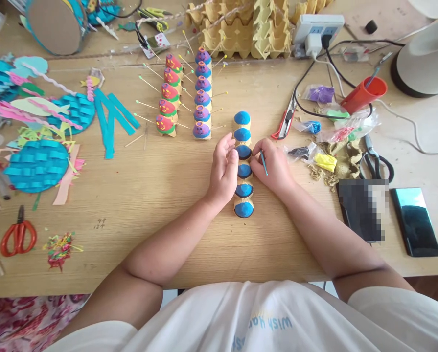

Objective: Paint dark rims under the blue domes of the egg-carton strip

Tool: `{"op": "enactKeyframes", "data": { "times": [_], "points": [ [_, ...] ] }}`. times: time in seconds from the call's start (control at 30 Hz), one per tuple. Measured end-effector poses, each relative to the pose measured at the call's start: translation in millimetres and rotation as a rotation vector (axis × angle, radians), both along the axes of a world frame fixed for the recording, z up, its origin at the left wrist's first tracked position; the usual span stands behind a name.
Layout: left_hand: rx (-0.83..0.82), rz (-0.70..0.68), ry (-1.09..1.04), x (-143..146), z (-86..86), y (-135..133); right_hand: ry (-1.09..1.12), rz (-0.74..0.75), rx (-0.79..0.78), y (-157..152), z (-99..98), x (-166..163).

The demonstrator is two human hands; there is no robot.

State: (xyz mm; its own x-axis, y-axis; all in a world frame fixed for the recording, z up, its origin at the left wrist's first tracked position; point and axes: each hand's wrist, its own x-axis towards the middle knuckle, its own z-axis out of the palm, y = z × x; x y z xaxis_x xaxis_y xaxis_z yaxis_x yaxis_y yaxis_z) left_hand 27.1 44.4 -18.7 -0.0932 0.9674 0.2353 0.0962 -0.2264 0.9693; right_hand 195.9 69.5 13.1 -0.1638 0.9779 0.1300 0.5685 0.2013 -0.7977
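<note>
An egg carton strip (244, 190) lies lengthwise before me, its row of bumps topped with blue clay. Dark edging shows along the lower bumps; none is visible on the two farthest. My left hand (224, 171) is curled against the strip's left side, thumb and fingertips by the third bump from the far end. On the other side, my right hand (272, 166) is closed around a thin light-blue stick tool (264, 162). Its fingertips touch the strip's edge around the third and fourth bumps. Whatever lies under those fingertips is hidden.
Behind the strip stand finished red-green (168, 107) and purple (203, 112) caterpillars with protruding pins. At right are a utility knife (287, 117), clay packets (325, 161), black-handled scissors (376, 164), a red cup (365, 95) and a phone (416, 222). Orange scissors (18, 234) and paper crafts (38, 164) lie left.
</note>
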Motion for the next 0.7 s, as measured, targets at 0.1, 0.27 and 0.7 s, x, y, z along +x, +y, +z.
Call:
{"op": "enactKeyframes", "data": {
  "times": [0.1, 0.27, 0.7],
  "points": [
    [0.009, 0.016, -0.004, 2, -0.4, 1, -0.081, -0.019, 0.067, -2, 0.0, 1],
    [0.036, 0.071, -0.011, 4, -0.1, 2, 0.079, -0.148, 0.154, -2, 1.0, -1],
    [0.082, 0.164, 0.027, 4, -0.5, 7, -0.532, -0.064, 0.204, 11, 45.6, 90]
  ]
}}
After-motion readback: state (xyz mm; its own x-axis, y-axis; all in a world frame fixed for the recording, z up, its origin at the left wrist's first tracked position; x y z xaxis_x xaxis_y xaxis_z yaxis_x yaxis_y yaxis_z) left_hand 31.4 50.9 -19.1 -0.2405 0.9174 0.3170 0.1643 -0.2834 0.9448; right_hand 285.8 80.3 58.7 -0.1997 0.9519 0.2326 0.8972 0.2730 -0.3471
